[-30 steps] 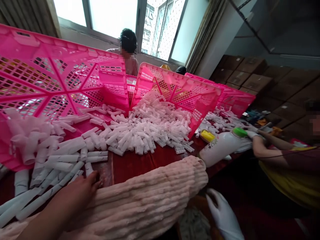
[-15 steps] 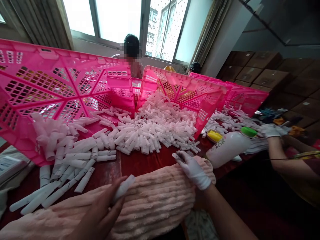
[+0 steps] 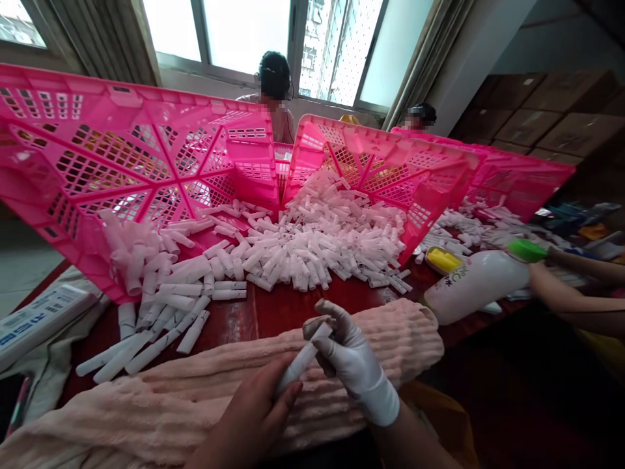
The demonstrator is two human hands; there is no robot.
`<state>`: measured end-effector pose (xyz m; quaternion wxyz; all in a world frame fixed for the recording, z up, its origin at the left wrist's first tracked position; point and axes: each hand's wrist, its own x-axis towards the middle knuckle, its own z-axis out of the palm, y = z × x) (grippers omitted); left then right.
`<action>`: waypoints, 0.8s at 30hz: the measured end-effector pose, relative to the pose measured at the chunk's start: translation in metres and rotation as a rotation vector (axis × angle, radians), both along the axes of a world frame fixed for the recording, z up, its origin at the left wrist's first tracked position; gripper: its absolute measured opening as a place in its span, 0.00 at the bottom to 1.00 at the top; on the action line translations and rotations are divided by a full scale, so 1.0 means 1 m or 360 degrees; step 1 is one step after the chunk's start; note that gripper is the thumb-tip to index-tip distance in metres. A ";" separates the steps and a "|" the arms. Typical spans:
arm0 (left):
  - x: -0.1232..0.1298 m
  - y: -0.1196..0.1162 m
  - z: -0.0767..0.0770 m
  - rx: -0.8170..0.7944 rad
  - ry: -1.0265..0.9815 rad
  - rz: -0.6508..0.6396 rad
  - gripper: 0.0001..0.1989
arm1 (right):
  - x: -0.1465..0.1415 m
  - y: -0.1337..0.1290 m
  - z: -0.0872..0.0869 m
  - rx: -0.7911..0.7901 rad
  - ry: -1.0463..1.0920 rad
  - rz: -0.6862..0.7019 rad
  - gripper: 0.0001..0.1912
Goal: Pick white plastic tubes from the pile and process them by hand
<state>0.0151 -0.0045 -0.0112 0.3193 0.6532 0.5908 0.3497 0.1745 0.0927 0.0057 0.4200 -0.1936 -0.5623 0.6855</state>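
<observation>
My left hand (image 3: pixel 266 397), bare, grips a short white plastic tube (image 3: pixel 305 358) that tilts up to the right. Around the upper end of that tube curl the fingers of my right hand (image 3: pixel 354 361), which wears a white glove with greyish fingertips. Thumb and forefinger meet the tube's end; whether a second small piece is between them is hidden. Both hands are above a ribbed pink plush cloth (image 3: pixel 190 397) along the table's near edge. Beyond it, a large heap of similar white tubes (image 3: pixel 312 254) spills from pink crates, some tubes with dark marks.
Tipped pink plastic crates (image 3: pixel 178 176) line the far side. At the right, a white bottle with a green cap (image 3: pixel 476 286) lies beside a yellow block (image 3: pixel 443 260). A white box (image 3: pixel 43 322) sits at the left. Co-workers are behind the crates, and another person's arms (image 3: pixel 576 286) reach in from the right.
My right hand has moved left from the cloth's far end to the tube in my left hand. The left hand has come right with its tube. The view has shifted slightly right.
</observation>
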 end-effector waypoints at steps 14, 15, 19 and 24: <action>0.025 0.001 -0.018 0.0666 0.0633 0.0298 0.13 | -0.035 -0.034 -0.043 -0.0293 0.0303 -0.0437 0.25; 0.025 0.002 -0.019 0.0730 0.0675 0.0319 0.13 | -0.035 -0.034 -0.042 -0.0301 0.0281 -0.0503 0.26; 0.025 0.004 -0.024 0.0836 0.0755 0.0352 0.13 | -0.033 -0.038 -0.045 -0.0195 0.0165 -0.0784 0.28; 0.032 0.007 -0.014 0.0588 0.0549 0.0215 0.13 | -0.035 -0.044 -0.045 -0.0158 0.0017 -0.0700 0.25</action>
